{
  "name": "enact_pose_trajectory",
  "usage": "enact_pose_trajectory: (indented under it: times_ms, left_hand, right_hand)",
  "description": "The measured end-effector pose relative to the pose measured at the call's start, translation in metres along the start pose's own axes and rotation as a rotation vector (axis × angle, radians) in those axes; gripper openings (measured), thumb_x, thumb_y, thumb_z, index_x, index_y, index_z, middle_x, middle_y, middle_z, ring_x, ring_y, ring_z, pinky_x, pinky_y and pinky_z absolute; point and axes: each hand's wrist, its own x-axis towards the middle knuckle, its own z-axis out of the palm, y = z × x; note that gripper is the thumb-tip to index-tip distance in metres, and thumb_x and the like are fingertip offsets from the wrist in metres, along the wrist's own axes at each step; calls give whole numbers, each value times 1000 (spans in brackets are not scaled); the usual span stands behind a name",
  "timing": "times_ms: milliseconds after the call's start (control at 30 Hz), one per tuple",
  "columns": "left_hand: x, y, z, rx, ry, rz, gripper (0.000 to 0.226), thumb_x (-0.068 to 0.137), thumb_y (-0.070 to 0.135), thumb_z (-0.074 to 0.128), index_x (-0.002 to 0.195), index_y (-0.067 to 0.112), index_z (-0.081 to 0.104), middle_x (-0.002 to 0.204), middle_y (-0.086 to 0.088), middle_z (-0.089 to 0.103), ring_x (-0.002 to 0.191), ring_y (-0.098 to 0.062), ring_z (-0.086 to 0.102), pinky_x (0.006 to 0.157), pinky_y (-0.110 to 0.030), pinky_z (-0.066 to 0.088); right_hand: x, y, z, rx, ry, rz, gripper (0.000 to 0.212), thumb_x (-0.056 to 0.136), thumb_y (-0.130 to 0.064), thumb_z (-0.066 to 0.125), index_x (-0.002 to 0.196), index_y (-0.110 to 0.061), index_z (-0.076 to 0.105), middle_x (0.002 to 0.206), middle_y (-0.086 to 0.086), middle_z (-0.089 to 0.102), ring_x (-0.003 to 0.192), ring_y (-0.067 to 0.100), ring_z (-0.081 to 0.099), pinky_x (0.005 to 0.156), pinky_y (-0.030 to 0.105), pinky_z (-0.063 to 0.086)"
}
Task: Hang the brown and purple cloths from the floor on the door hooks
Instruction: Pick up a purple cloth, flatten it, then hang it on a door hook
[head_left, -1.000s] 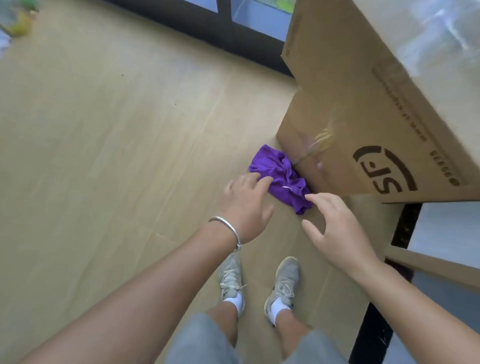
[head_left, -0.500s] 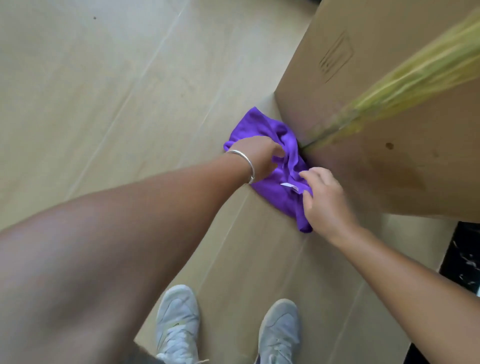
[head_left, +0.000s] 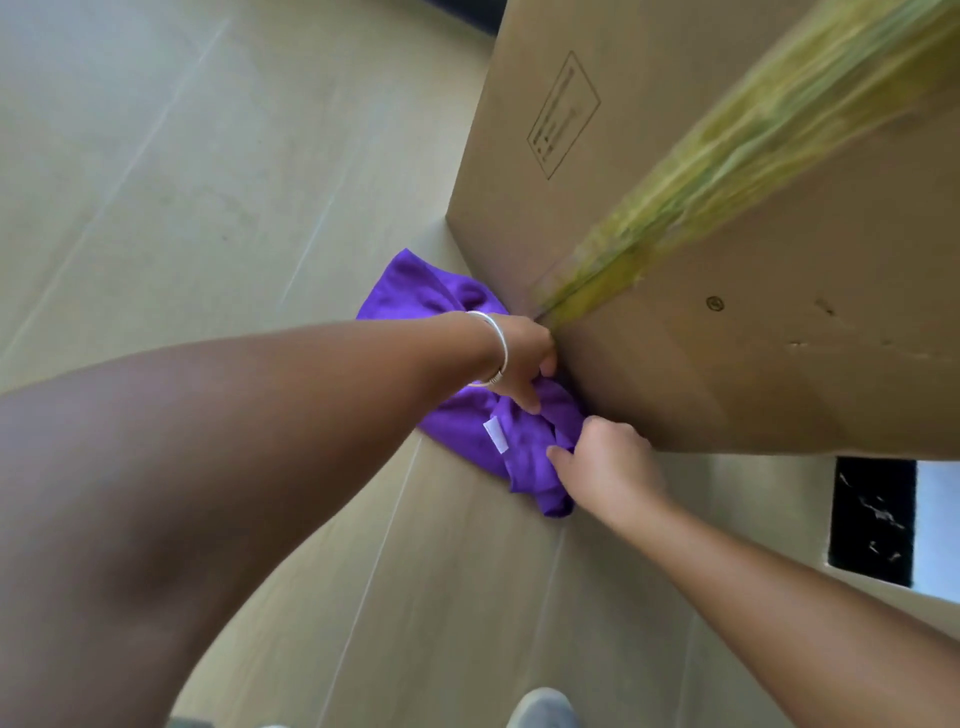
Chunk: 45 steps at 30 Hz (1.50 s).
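Observation:
A crumpled purple cloth (head_left: 467, 431) with a small white label lies on the pale wooden floor, tucked against the corner of a big cardboard box (head_left: 727, 364). My left hand (head_left: 519, 358), with a silver bracelet at the wrist, grips the cloth's upper folds right at the box corner. My right hand (head_left: 608, 462) pinches the cloth's near edge, fingers curled into the fabric. No brown cloth and no door hooks are in view.
The tall cardboard box fills the upper right, with yellow-green tape (head_left: 727, 156) running down its edge. A dark marbled strip (head_left: 872, 519) lies at the right beyond the box. One grey shoe (head_left: 540, 709) shows at the bottom edge. Wooden floor (head_left: 182, 182) stretches away to the left.
I have bent lower toward the floor. Both hands went from hovering open over the purple cloth to gripping it, the left now deeper at the box corner.

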Motion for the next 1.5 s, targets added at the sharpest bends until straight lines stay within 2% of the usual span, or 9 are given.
enact_pose_trajectory:
  times_ms: [267, 367, 567, 667, 800, 1000, 1267, 1400, 1500]
  left_hand:
    - [-3, -4, 8, 28, 56, 15, 51, 73, 49, 73, 115, 20, 61, 114, 0, 56, 98, -22, 57, 77, -32, 49]
    - [-10, -9, 3, -203, 40, -25, 62, 71, 43, 79, 124, 20, 56, 112, 5, 60, 93, -17, 56, 75, -23, 41]
    - [-35, -36, -15, -507, 24, -138, 31, 70, 52, 77, 86, 27, 69, 71, 16, 64, 66, -4, 56, 62, -20, 43]
    - [-53, -51, -22, -688, 154, -147, 21, 80, 37, 74, 64, 25, 67, 62, 14, 63, 62, -4, 56, 66, -21, 46]
    - [-87, -67, -32, -848, 294, -137, 9, 86, 23, 68, 78, 25, 71, 72, 11, 69, 71, -5, 62, 75, -21, 51]
    - [-142, -97, -39, -933, 570, -246, 13, 93, 17, 59, 99, 14, 71, 89, -3, 67, 82, -12, 60, 90, -39, 51]
    - [-244, -119, -30, -950, 786, -510, 16, 91, 26, 61, 82, 17, 69, 84, -10, 67, 78, -18, 58, 89, -48, 50]
    - [-321, -96, -28, -1032, 909, -635, 15, 92, 28, 60, 84, 24, 72, 74, 12, 70, 68, -1, 61, 73, -23, 52]
    - [-382, -65, -40, -1077, 1036, -719, 16, 93, 26, 58, 82, 31, 69, 68, 20, 67, 60, 11, 57, 57, -4, 41]
  right_hand:
    - [-1, -1, 8, 648, 55, 63, 8, 78, -19, 67, 84, -22, 63, 81, -3, 66, 81, 22, 61, 72, 32, 49]
    - [-10, -15, 5, 800, 155, -22, 3, 81, -25, 64, 82, -26, 61, 81, -8, 66, 87, 19, 60, 75, 37, 50]
    - [-6, -29, -8, 903, 249, -91, 20, 82, -20, 67, 97, -30, 56, 82, -13, 67, 98, 21, 58, 80, 44, 50]
    - [2, -39, -6, 798, 260, -165, 16, 80, -22, 67, 93, -27, 60, 83, -12, 64, 95, 25, 56, 81, 39, 47]
    - [9, -48, -8, 437, 289, -205, 11, 83, -31, 65, 78, -21, 62, 81, -3, 47, 91, 31, 47, 77, 36, 38]
    - [13, -74, -30, 304, 259, -401, 22, 84, -38, 60, 73, -20, 59, 79, -4, 64, 87, 27, 54, 79, 38, 41]
    - [-9, -84, -80, 132, 275, -668, 9, 81, -24, 66, 74, -22, 60, 73, -2, 63, 77, 26, 55, 65, 30, 29]
    - [-57, -100, -125, 101, 237, -710, 8, 83, -27, 61, 77, -24, 65, 69, -6, 62, 78, 23, 52, 67, 34, 41]
    - [-102, -119, -165, 233, 197, -710, 8, 88, -27, 54, 81, -27, 58, 79, -8, 58, 79, 19, 51, 65, 35, 43]
